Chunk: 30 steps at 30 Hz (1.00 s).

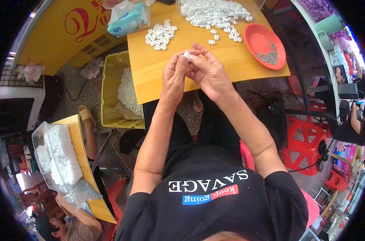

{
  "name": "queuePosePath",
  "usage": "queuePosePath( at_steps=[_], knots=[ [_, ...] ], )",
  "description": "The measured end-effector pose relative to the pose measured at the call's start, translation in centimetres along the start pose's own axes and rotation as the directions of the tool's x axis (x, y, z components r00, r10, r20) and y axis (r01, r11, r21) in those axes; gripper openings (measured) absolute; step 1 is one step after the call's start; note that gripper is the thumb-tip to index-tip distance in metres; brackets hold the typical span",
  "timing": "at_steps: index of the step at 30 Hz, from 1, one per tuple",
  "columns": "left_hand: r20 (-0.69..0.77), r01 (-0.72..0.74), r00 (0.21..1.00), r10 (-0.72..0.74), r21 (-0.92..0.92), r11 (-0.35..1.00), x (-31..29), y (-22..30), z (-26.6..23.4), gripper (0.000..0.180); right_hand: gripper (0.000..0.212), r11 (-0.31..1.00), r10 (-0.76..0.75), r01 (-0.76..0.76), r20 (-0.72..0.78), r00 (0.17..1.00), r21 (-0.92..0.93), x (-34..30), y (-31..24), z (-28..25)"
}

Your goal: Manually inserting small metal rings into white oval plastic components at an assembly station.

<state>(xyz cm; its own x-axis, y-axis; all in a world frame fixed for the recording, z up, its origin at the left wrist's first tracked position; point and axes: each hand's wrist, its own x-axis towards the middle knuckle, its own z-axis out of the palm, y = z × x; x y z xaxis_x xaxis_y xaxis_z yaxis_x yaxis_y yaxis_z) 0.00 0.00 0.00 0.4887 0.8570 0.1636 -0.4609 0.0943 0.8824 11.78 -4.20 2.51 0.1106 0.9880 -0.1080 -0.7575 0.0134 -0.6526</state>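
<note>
Between the fingertips of both hands I hold a small white oval plastic piece [187, 54], over the near part of a yellow wooden table [146, 82]. My left hand [175, 76] pinches it with thumb and forefinger. My right hand [210, 72] grips its other side, with some fingers raised. Past my hands lies a loose group of similar white pieces [161, 35], each with two dark holes. To their right, a larger heap of them [214, 12] spills from a clear tray. An orange-red plate [250, 34] at the right holds many thin metal pins.
A tissue pack [128, 19] stands at the far left of the table. Below its left edge is a yellow crate [108, 88] of white pieces. Another person [72, 221] sits at a side table with a clear bin [40, 138]. Red stools [305, 140] stand at right.
</note>
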Motion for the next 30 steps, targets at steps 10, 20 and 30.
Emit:
queuePosePath(
  at_steps=[10,20,30],
  knots=[
    [-0.072,-0.015,0.997,0.001,-0.188,0.982,-2.2,2.0,-1.7,0.024,0.067,0.998,0.031,-0.033,0.043,0.999,0.047,-1.1,2.7,2.8],
    [-0.495,0.298,0.844,0.206,0.753,0.587,-5.1,5.7,-13.8,0.053,0.02,-0.099,-0.488,0.299,0.308,0.817,-0.949,4.3,-5.6,-6.9],
    [-0.32,-0.019,0.887,0.334,0.697,0.717,-2.1,3.2,-5.7,0.024,0.02,-0.34,-0.434,0.155,0.301,0.849,-0.927,8.8,-8.2,-8.8]
  ],
)
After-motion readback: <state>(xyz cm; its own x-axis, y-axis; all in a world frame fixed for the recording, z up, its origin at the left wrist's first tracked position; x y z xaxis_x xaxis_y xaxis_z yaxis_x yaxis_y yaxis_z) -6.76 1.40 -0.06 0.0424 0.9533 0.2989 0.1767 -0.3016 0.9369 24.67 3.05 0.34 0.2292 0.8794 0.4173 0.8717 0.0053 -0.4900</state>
